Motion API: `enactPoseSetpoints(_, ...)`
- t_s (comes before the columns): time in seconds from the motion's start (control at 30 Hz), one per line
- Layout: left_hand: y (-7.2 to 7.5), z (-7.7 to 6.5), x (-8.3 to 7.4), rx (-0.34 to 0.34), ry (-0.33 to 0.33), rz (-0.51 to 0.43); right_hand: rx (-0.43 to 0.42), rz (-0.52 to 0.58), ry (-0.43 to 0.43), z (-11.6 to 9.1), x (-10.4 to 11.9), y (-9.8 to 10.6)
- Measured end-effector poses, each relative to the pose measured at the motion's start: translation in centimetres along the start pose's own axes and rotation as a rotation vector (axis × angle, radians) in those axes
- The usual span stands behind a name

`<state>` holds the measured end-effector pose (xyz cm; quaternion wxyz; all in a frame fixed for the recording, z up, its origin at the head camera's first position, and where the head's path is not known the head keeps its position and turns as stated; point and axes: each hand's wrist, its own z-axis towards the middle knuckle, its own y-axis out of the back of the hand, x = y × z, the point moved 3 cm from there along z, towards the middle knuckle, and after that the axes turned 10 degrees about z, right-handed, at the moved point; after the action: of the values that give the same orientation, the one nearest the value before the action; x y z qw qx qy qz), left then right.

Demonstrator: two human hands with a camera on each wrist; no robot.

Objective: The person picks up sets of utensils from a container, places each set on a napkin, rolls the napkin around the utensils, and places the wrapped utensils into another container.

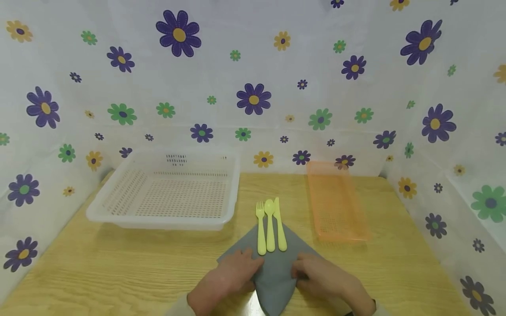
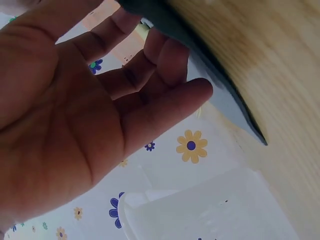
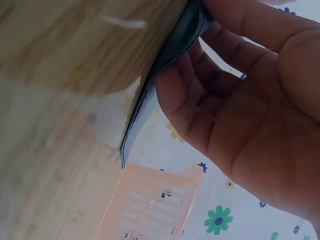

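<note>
A grey cloth napkin lies on the table with a corner pointing toward the person, its near sides drawn inward. On its upper part rest a yellow fork, a yellow spoon and a yellow knife, side by side, their heads reaching past the cloth's far edge. My left hand pinches the napkin's left side, below the fork handle. On the opposite side, my right hand pinches the cloth with curled fingers. Both wrist views show the napkin's dark edge at the fingertips, slightly raised there.
A white perforated basket stands at the back left of the wooden table. An orange basket sits at the back right. Flower-patterned white curtain encloses the table at the back and both sides.
</note>
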<state>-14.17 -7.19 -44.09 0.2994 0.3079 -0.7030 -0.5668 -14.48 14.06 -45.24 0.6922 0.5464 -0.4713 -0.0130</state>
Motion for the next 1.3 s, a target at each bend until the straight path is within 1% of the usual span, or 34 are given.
enactPoseSetpoints(0.13, -0.1, 0.0, 0.2, 0.016, -0.017, -0.032, 0.003, 0.115, -0.079, -0.1, -0.5, 0.2)
enactPoseSetpoints(0.2, -0.1, 0.0, 0.4, 0.01, -0.028, -0.038, 0.002, 0.156, -0.094, 0.0, -0.7, 0.2)
enactPoseSetpoints(0.27, -0.3, 0.1, 0.5, -0.018, -0.041, -0.024, 0.009, 0.174, -0.094, 0.2, -0.9, 0.3)
enactPoseSetpoints(0.37, -0.5, 0.2, 0.7, -0.063, -0.052, 0.0, 0.034, 0.175, -0.081, 0.6, -1.2, 0.5)
enactPoseSetpoints(0.43, -0.7, 0.3, 0.9, -0.089, -0.058, 0.012, 0.057, 0.189, -0.09, 0.9, -1.3, 0.7)
enactPoseSetpoints(0.47, -0.8, 0.3, 1.0, -0.092, -0.055, 0.008, 0.069, 0.21, -0.099, 0.9, -1.4, 0.8)
enactPoseSetpoints(0.57, -1.0, 0.3, 1.2, -0.109, -0.053, -0.034, 0.102, 0.269, -0.129, 0.8, -1.7, 1.0)
enactPoseSetpoints(0.63, -1.0, 0.3, 1.4, -0.113, -0.04, -0.09, 0.115, 0.294, -0.135, 0.8, -1.8, 1.1)
enactPoseSetpoints(0.73, -1.0, 0.2, 1.6, -0.108, -0.023, -0.178, 0.108, 0.275, -0.12, 0.8, -1.8, 1.2)
enactPoseSetpoints(0.83, -0.9, 0.3, 1.8, -0.092, -0.011, -0.232, 0.089, 0.265, -0.117, 0.9, -1.8, 1.4)
enactPoseSetpoints(1.03, -0.7, 0.7, 2.0, -0.072, 0.008, -0.222, 0.072, 0.292, -0.136, 0.9, -1.9, 1.7)
enactPoseSetpoints(1.2, -0.5, 0.9, 1.9, -0.072, 0.004, -0.191, 0.052, 0.293, -0.137, 0.9, -2.0, 2.0)
enactPoseSetpoints(1.3, -0.5, 1.2, 1.9, -0.069, 0.001, -0.198, 0.047, 0.285, -0.146, 1.0, -2.3, 2.2)
